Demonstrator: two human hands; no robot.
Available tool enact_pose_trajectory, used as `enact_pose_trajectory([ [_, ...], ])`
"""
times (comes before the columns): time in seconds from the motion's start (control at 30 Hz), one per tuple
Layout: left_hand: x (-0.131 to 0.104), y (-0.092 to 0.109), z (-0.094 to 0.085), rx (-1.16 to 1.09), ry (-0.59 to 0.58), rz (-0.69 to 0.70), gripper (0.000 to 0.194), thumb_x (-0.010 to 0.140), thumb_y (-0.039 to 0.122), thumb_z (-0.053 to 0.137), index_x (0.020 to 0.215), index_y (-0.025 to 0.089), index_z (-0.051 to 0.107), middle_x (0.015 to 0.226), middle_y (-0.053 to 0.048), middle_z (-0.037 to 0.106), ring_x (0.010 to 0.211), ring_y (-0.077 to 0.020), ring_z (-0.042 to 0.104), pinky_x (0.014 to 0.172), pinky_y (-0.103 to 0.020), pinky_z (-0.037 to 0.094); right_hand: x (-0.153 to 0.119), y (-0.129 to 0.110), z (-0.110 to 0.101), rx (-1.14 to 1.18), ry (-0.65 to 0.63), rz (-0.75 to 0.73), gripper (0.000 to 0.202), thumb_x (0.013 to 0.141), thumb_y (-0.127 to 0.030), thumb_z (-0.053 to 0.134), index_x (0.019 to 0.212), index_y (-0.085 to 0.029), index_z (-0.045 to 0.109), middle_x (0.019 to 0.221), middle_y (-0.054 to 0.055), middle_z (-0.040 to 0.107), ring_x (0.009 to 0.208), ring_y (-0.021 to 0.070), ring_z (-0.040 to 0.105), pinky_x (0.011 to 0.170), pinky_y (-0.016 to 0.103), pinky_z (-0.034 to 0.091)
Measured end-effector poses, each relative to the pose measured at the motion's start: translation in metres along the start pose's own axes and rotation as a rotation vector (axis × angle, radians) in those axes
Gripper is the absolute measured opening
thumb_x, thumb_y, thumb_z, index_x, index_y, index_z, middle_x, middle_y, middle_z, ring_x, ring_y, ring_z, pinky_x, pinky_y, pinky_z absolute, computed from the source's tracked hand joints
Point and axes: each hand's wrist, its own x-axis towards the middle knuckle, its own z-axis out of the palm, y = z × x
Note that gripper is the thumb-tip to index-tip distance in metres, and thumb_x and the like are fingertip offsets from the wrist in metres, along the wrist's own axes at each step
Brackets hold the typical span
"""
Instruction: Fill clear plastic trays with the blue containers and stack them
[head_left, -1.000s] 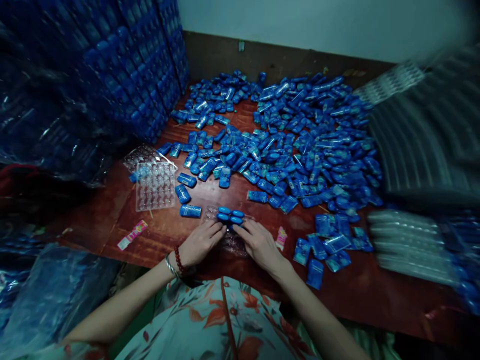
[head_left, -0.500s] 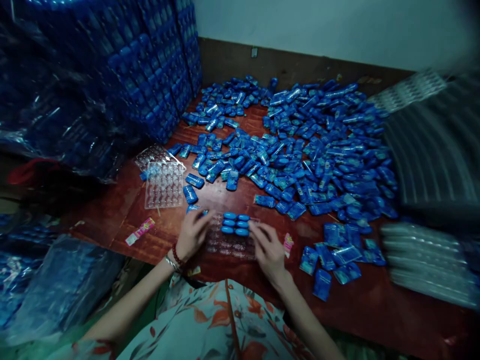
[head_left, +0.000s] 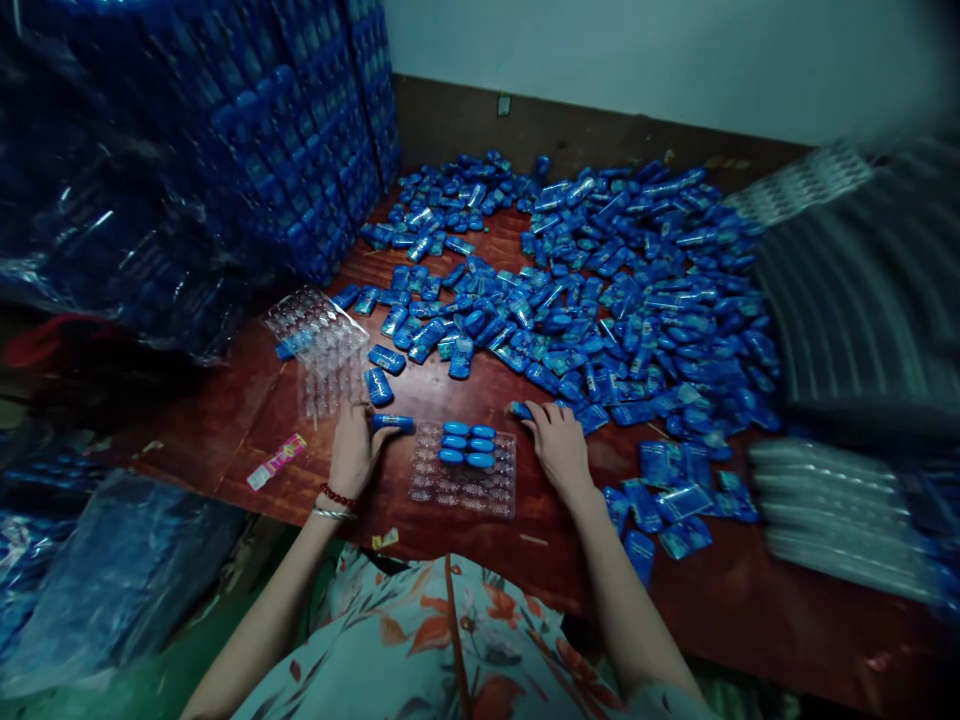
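Observation:
A clear plastic blister tray (head_left: 461,490) lies on the table in front of me, with several blue packets (head_left: 466,445) in two columns in its upper cups. To its left, my left hand (head_left: 355,455) is closed with thumb and fingers on a small blue packet (head_left: 393,424). On the other side, my right hand (head_left: 559,450) has its fingers closed over another blue packet (head_left: 519,410), partly hidden under them. Both packets are at table level, apart from the tray.
A large heap of blue packets (head_left: 622,280) covers the back of the table (head_left: 255,400). Empty clear trays (head_left: 334,375) lie at left, near a pink wrapper (head_left: 276,462). Stacked trays (head_left: 832,515) stand at right; tall wrapped stacks of blue packs (head_left: 300,130) rise at left.
Both hands have moved outward from the tray, left hand to the left and right hand to the right and up. Each now grips a loose blue packet.

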Motion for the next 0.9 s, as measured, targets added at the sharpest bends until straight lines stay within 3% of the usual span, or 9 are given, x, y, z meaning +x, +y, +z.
enact_pose_trajectory([
  [0.07,-0.007,0.000,0.000,-0.050,0.011,-0.033,0.028,0.083,0.039,0.056,0.097,0.016,0.049,0.094,-0.010,0.056,0.089,-0.0255,0.057,0.079,-0.042,0.048,-0.022,-0.001,0.000,0.229,0.119,0.067,0.029,0.094,-0.027,0.037,0.115,-0.019,0.054,0.098,0.009,0.060,0.089,0.0208,0.056,0.077,0.036,0.046],
  [0.17,-0.019,0.002,-0.005,-0.128,0.067,-0.090,0.028,0.085,0.036,0.053,0.105,0.017,0.049,0.102,-0.011,0.059,0.094,-0.0247,0.059,0.082,-0.041,0.049,-0.055,-0.009,-0.006,0.570,0.260,0.283,0.028,0.093,-0.030,0.039,0.116,-0.020,0.050,0.081,0.003,0.062,0.067,0.0166,0.060,0.063,0.031,0.050],
  [0.27,-0.037,0.010,-0.019,-0.207,0.203,-0.080,0.027,0.087,0.032,0.051,0.110,0.018,0.049,0.103,-0.009,0.060,0.094,-0.0202,0.060,0.082,-0.036,0.051,-0.075,-0.024,-0.022,0.715,0.137,0.248,0.020,0.088,-0.030,0.050,0.106,-0.022,0.055,0.073,0.001,0.061,0.064,0.0161,0.061,0.060,0.030,0.052],
  [0.33,-0.051,0.018,-0.028,-0.235,0.216,0.039,0.023,0.087,0.028,0.053,0.107,0.020,0.051,0.098,-0.006,0.060,0.091,-0.0179,0.061,0.081,-0.034,0.052,-0.080,-0.033,-0.032,0.691,0.012,0.112,0.017,0.088,-0.027,0.051,0.103,-0.023,0.058,0.089,0.005,0.063,0.083,0.0182,0.062,0.073,0.033,0.052],
  [0.47,-0.071,0.040,-0.031,-0.246,0.016,0.313,0.027,0.088,0.015,0.047,0.112,0.023,0.054,0.102,-0.006,0.060,0.093,-0.0161,0.059,0.079,-0.030,0.052,-0.076,-0.046,-0.035,0.584,-0.077,-0.037,0.036,0.091,-0.019,0.043,0.127,-0.023,0.042,0.111,0.009,0.059,0.102,0.0194,0.058,0.086,0.038,0.050],
  [0.53,-0.074,0.050,-0.024,-0.260,-0.055,0.390,0.034,0.089,0.010,0.042,0.118,0.024,0.052,0.106,-0.008,0.059,0.096,-0.0158,0.058,0.081,-0.028,0.052,-0.073,-0.049,-0.030,0.537,-0.050,-0.108,0.039,0.090,-0.016,0.044,0.129,-0.023,0.039,0.111,0.009,0.059,0.102,0.0191,0.058,0.086,0.038,0.050],
  [0.7,-0.063,0.063,-0.009,-0.231,-0.073,0.483,0.035,0.090,0.011,0.039,0.123,0.019,0.049,0.104,-0.011,0.060,0.093,-0.0165,0.056,0.078,-0.029,0.052,-0.066,-0.057,-0.027,0.317,-0.054,-0.341,0.037,0.088,-0.006,0.035,0.120,-0.018,0.049,0.101,0.010,0.060,0.092,0.0185,0.058,0.076,0.032,0.052],
  [0.9,-0.042,0.079,-0.018,-0.003,-0.238,0.675,0.029,0.091,0.012,0.033,0.112,0.013,0.053,0.100,-0.012,0.058,0.088,-0.0188,0.053,0.077,-0.034,0.051,-0.053,-0.071,-0.038,0.047,-0.133,-0.406,0.030,0.090,-0.010,0.036,0.112,-0.016,0.056,0.088,0.008,0.059,0.078,0.0172,0.055,0.068,0.029,0.047],
])
